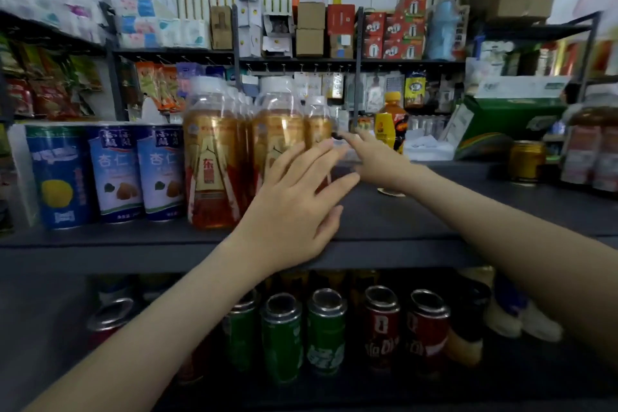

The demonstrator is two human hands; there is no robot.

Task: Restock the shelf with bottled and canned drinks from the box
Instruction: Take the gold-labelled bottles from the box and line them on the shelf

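Tea bottles: upright in rows on the dark shelf, just right of the blue cans, with a bare stretch of shelf on their other side.
Left hand: fingers spread and straight in front of the second row of bottles; blur hides whether they touch.
Right hand: reaches deeper, fingers stretched toward the rearmost bottle and holding nothing that shows.
Box: not in sight.
Weight: full of liquid, so probably fairly heavy for their size and steady once set down.
Surface: smooth clear plastic with a glossy label, likely slippery, and the walls probably give a little under a squeeze.
Where to hold: best round the labelled middle of the body. A push should land low on the body, since a shove near the white cap could tip a bottle into its neighbours.
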